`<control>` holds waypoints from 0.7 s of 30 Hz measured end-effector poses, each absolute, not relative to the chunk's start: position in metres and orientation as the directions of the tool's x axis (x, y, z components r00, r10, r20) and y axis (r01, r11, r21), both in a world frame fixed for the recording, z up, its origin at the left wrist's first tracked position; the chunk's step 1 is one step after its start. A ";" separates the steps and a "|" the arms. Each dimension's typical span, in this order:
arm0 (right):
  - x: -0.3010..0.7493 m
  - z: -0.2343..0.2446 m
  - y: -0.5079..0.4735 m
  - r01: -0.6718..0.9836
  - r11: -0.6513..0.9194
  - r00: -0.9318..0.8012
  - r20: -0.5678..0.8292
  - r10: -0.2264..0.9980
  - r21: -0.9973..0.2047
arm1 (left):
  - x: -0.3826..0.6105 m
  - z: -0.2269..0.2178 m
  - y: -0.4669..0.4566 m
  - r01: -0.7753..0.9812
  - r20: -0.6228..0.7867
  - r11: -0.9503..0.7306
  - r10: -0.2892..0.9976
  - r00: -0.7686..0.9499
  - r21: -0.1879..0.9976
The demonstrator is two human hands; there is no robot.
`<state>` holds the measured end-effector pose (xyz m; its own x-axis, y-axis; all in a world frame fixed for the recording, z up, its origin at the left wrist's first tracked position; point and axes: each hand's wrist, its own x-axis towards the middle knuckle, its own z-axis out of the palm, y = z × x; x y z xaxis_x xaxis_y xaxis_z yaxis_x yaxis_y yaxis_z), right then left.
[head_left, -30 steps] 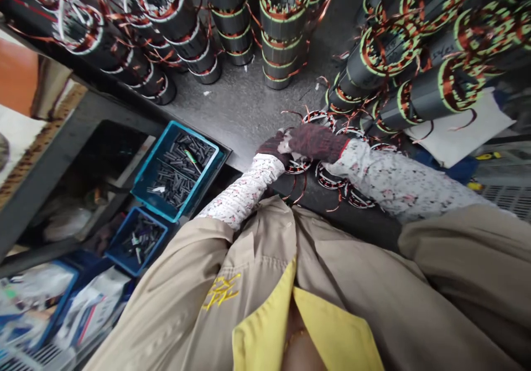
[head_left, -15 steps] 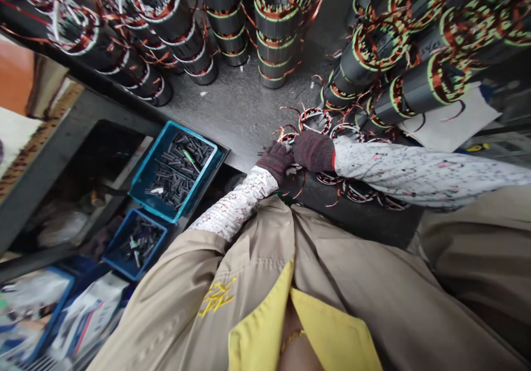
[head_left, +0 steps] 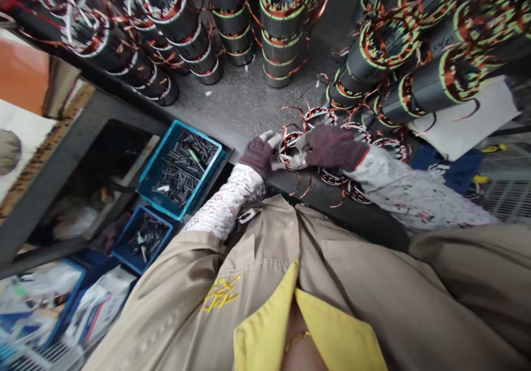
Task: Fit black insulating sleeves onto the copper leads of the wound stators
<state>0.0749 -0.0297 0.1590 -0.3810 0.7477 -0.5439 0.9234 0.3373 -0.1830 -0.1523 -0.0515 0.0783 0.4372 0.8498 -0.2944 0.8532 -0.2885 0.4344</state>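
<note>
Between my two gloved hands stands a small motor stator with a white-lined rim and copper windings. My left hand is at its left side, thumb and fingers apart, and nothing shows in its grasp. At the stator's right rim, the bent fingers of my right hand close on the edge; the palm side is hidden. Several more white-rimmed stators stand around my right hand, one stator just behind it and another stator in front. Loose copper leads stick out from them.
Stacked stators rise at the back, with more leaning stacks at right. A teal bin of small dark strips and a blue bin stand at left. White paper lies at right on the metal bench.
My hands have parted: the left has moved left and spread its fingers, the right has shifted slightly right. The stator between them now shows. The view has shifted a little.
</note>
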 end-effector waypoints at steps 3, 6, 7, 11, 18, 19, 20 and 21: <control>0.058 0.133 -0.050 0.904 0.415 -0.387 -0.601 0.700 -0.099 | -0.172 0.088 -0.044 0.903 -0.439 -0.290 0.799 0.411 0.318; 0.041 0.106 -0.065 0.911 0.406 -0.372 -0.584 0.721 -0.078 | -0.155 0.089 -0.044 0.914 -0.511 -0.331 0.757 0.406 0.235; 0.038 0.099 -0.068 0.924 0.372 -0.351 -0.577 0.737 -0.087 | -0.144 0.089 -0.046 0.916 -0.507 -0.336 0.764 0.400 0.217; 0.032 0.089 -0.066 0.969 0.231 -0.237 -0.578 0.781 -0.087 | -0.108 0.094 -0.049 0.940 -0.502 -0.292 0.795 0.341 0.175; 0.024 0.079 -0.062 0.971 0.224 -0.233 -0.568 0.789 -0.087 | -0.112 0.050 -0.011 0.838 -0.151 -0.142 0.954 0.257 0.528; 0.025 0.076 -0.062 0.976 0.192 -0.214 -0.540 0.814 -0.099 | -0.106 0.034 -0.009 0.784 -0.071 -0.153 0.967 0.243 0.602; 0.027 0.072 -0.063 0.980 0.151 -0.195 -0.504 0.842 -0.127 | -0.098 0.019 -0.009 0.722 -0.027 -0.143 0.975 0.219 0.677; 0.032 0.068 -0.064 0.979 0.112 -0.180 -0.464 0.867 -0.170 | -0.089 0.004 -0.010 0.647 -0.008 -0.118 0.982 0.189 0.753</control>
<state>0.0322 -0.0640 0.0683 -0.1802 0.8673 -0.4641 0.9790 0.1125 -0.1699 -0.0894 -0.0103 0.0045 0.1891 0.9819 -0.0082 0.6475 -0.1185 0.7528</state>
